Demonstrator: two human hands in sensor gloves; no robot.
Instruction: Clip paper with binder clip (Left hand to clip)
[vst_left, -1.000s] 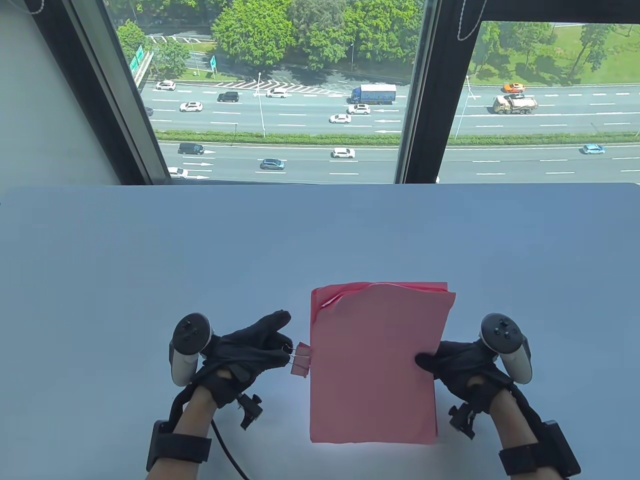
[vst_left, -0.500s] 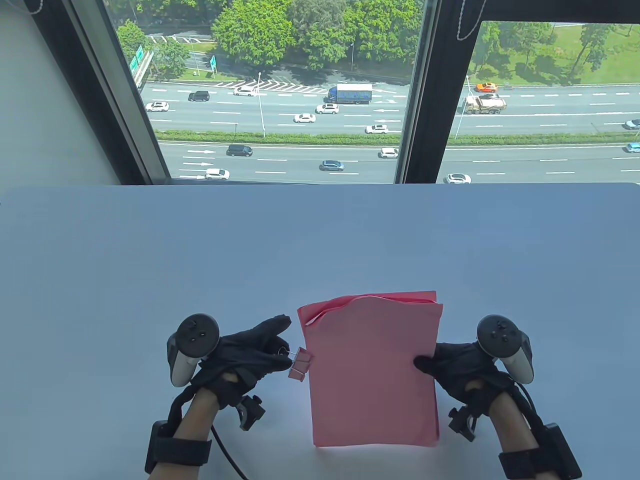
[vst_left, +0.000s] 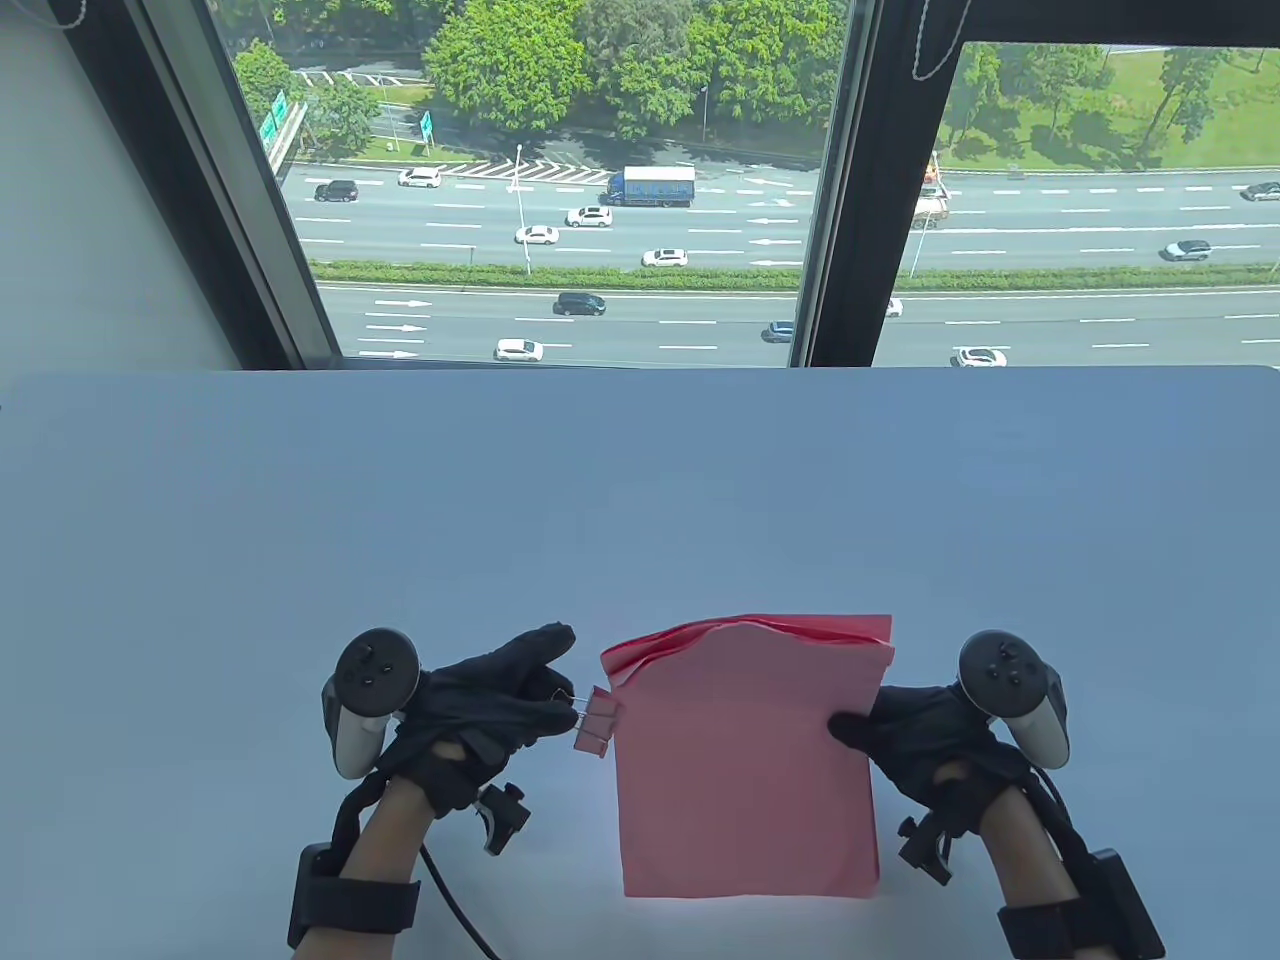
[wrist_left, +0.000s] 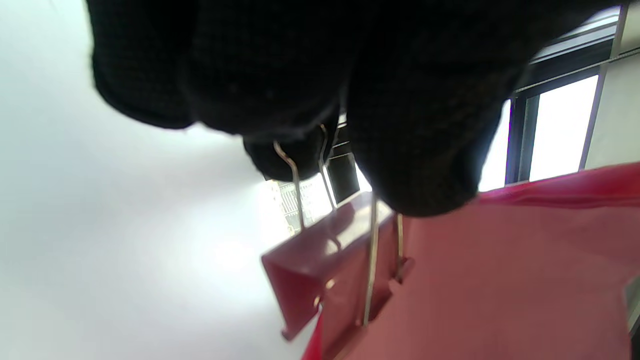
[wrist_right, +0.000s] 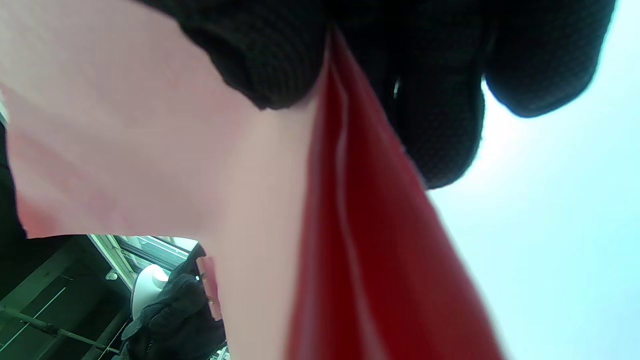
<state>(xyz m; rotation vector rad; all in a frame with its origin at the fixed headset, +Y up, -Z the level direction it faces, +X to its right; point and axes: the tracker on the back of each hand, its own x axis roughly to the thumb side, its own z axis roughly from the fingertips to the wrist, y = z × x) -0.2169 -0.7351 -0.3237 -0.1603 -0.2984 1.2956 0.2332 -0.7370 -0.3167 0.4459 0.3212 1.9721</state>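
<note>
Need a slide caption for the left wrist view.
Left hand pinches a pink binder clip by its wire handles at the pink paper stack's edge.

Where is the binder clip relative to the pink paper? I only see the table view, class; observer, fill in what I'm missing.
Observer: In the left wrist view, the left hand pinches the wire handles of the binder clip, whose mouth meets the edge of the pink paper.
Operator: How does the right hand hold it?
Observer: In the right wrist view, the right hand has its thumb on top and its other fingers underneath.
Operator: One sheet?
Observer: No, that view shows several layers at the gripped edge.
</note>
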